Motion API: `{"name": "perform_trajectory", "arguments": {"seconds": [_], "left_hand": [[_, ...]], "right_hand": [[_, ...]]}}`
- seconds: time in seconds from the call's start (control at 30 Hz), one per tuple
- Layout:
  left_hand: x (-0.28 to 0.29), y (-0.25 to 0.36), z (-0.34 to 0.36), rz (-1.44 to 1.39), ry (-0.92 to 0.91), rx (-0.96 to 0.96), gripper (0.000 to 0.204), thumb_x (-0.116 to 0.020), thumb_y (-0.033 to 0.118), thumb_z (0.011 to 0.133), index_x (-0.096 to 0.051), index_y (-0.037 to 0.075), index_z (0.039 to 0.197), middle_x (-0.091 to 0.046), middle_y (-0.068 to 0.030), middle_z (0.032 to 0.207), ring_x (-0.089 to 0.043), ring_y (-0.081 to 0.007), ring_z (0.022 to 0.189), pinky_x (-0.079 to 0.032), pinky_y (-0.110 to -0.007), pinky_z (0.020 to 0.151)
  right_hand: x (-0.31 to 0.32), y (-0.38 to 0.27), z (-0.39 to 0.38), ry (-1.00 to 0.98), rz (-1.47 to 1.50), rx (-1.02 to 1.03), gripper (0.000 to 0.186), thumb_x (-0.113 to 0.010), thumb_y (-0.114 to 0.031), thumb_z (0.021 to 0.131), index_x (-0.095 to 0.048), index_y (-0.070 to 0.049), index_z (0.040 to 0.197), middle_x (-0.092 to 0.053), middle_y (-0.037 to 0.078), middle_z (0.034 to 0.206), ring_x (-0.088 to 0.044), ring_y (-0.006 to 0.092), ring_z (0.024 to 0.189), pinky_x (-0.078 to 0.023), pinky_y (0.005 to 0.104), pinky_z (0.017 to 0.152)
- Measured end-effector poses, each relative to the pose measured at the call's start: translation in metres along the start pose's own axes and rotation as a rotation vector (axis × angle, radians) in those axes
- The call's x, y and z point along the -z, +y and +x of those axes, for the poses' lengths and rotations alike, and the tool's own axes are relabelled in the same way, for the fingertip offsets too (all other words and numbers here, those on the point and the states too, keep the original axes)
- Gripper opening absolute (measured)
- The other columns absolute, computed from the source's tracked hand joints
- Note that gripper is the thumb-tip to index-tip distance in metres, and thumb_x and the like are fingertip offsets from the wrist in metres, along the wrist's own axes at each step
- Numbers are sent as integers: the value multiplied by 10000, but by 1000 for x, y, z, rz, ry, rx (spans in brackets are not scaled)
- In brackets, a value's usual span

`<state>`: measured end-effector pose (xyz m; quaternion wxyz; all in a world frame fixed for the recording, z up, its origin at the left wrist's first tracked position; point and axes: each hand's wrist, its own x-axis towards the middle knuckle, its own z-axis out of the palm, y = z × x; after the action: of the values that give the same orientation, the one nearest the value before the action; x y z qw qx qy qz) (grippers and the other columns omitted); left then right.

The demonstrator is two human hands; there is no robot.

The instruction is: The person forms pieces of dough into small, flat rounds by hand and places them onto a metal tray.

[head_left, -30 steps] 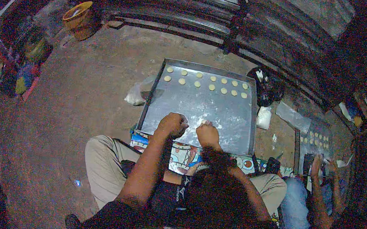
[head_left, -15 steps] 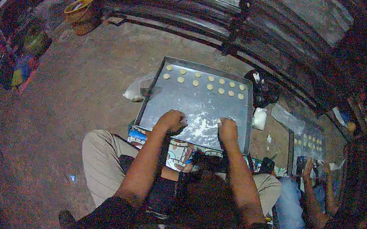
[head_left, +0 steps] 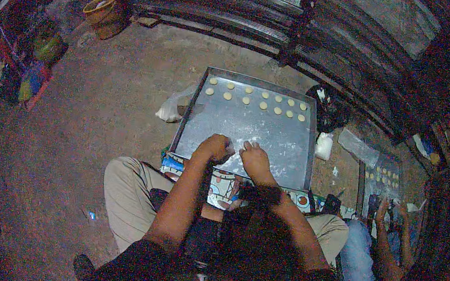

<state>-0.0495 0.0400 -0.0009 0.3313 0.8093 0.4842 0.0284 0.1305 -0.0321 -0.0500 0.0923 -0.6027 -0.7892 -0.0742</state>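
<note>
A wide grey metal tray (head_left: 309,172) lies in front of my crossed legs. Small pale round dough discs (head_left: 246,101) stand in two rows along its far side. White flour (head_left: 268,141) is smeared over the near middle. My left hand (head_left: 216,149) is closed low over the near left part of the tray; something pale shows at its fingers, too small to name. Close beside it, nearly touching, my right hand (head_left: 255,161) bends its fingers together over the flour. A pale bit shows by its fingertips, but I cannot make out what it is.
A clear bag of white powder (head_left: 168,112) lies left of the tray; a white packet (head_left: 323,146) and a black bag (head_left: 329,112) lie right. A co-worker's hands (head_left: 390,210) work at a second tray (head_left: 361,185) with discs. A yellow-rimmed tub (head_left: 104,14) stands far left.
My right hand has moved left across the flour, up close to my left hand. The left hand stays closed in nearly the same place. The view has shifted slightly.
</note>
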Motion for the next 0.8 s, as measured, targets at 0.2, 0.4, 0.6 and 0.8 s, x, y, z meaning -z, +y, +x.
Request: {"name": "perform_trajectory", "arguments": {"seconds": [0.2, 0.4, 0.6, 0.8], "left_hand": [[7, 0, -9, 7, 18, -37, 346, -684, 351, 802, -716, 17, 886, -708, -212, 870, -683, -398, 852, -528, -457, 800], [1, -28, -21, -314, 50, -20, 256, -659, 254, 880, -707, 13, 954, -716, -193, 904, -692, -363, 863, -528, -428, 806], [10, -16, -29, -272, 290, -178, 269, -652, 243, 897, -700, 22, 1041, -700, -214, 1023, -672, -372, 970, -509, -413, 888], [0, -10, -27, -330, 273, -142, 237, -661, 199, 889, -698, 11, 1028, -707, -201, 933, -689, -317, 847, -526, -397, 787]], "right_hand": [[9, 23, 2, -82, 16, -101, 178, -562, -165, 877, -683, -35, 891, -690, 149, 941, -680, 368, 883, -580, 468, 744], [12, 55, -10, 94, 154, -242, 133, -589, -70, 845, -702, -25, 897, -701, 161, 858, -693, 369, 834, -561, 431, 737], [17, 94, -45, 386, 686, -521, 178, -657, -95, 820, -742, -31, 962, -723, 183, 1004, -709, 309, 919, -544, 386, 818], [9, 76, -36, 164, 403, -298, 263, -680, -215, 830, -713, -43, 1026, -695, 185, 1057, -650, 378, 1006, -510, 437, 907]]}}
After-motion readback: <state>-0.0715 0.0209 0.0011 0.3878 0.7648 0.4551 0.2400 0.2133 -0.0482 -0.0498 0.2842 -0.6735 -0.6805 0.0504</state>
